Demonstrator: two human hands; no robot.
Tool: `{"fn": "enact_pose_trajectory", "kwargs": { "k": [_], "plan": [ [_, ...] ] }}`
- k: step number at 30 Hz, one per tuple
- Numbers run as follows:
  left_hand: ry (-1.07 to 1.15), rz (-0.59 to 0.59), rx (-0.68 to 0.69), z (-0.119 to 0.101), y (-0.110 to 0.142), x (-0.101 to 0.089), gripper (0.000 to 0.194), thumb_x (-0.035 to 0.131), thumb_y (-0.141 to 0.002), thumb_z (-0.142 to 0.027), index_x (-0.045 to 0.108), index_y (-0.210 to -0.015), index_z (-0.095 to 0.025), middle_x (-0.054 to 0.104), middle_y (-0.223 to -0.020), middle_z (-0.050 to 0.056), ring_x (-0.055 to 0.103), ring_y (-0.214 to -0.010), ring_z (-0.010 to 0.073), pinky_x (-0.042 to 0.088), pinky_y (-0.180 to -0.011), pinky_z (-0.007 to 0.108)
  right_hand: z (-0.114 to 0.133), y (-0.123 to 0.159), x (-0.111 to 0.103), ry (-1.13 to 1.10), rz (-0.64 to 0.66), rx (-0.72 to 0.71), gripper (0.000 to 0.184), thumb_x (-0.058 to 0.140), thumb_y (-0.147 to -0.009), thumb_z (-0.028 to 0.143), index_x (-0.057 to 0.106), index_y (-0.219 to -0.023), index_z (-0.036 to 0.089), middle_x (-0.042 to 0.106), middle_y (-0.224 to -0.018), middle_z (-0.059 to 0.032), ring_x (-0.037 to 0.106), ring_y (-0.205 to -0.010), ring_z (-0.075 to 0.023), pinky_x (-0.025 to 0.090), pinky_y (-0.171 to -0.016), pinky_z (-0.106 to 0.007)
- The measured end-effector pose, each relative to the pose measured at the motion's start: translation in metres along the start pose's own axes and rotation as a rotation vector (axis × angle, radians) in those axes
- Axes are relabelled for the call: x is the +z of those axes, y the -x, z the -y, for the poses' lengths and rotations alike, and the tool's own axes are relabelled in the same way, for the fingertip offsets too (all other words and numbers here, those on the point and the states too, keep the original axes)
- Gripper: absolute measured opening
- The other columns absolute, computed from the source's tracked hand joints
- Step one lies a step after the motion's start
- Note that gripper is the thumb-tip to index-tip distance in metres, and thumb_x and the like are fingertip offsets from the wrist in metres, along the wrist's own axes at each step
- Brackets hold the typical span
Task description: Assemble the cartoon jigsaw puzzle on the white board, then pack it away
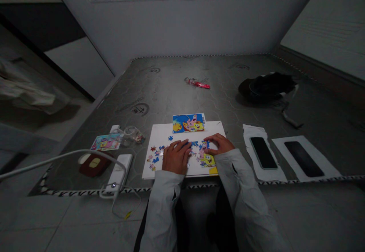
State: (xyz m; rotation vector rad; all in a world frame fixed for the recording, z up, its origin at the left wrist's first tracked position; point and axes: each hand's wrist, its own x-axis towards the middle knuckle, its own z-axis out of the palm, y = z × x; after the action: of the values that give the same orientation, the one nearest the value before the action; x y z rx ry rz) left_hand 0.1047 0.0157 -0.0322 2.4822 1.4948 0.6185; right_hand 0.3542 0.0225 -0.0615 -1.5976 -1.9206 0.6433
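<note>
A white board [159, 132] carries a partly joined jigsaw puzzle [208, 160] with a yellow cartoon figure on it. My left hand [176, 157] lies palm down over the middle of the board, fingers stretched towards the joined section; what is under the palm is hidden. At the puzzle's upper right, my right hand [222, 144] has its thumb and index finger on either side of a puzzle piece [204, 144]. Loose puzzle pieces [155, 160] are scattered left of my left hand. A picture card [188, 123] with the cartoon figures overlaps the board's far edge.
To the left are a second card [106, 142], a clear plastic container [129, 134], a brown case [94, 163] and a white power strip [120, 171] with a cable. Two phones, one green-edged [264, 153], lie on white sheets at right. Farther back are a red packet [199, 83] and a black bag-like item [266, 87].
</note>
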Motion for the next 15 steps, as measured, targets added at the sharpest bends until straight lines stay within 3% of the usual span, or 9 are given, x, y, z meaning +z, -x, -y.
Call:
{"fn": "enact_pose_trajectory", "kwargs": {
  "k": [15],
  "plan": [
    [0.129, -0.194, -0.090, 0.020, 0.002, -0.007, 0.038, 0.038, -0.098, -0.034, 0.071, -0.110, -0.022, 0.072, -0.114, 0.004, 0.060, -0.107, 0.0202, 0.045, -0.097, 0.040, -0.001, 0.000, 0.000, -0.005, -0.010, -0.004, 0.053, 0.081, -0.064, 0.044, 0.066, -0.111, 0.025, 0.065, -0.099, -0.0057, 0.064, -0.092, -0.0208, 0.050, -0.084, -0.036]
  ]
}}
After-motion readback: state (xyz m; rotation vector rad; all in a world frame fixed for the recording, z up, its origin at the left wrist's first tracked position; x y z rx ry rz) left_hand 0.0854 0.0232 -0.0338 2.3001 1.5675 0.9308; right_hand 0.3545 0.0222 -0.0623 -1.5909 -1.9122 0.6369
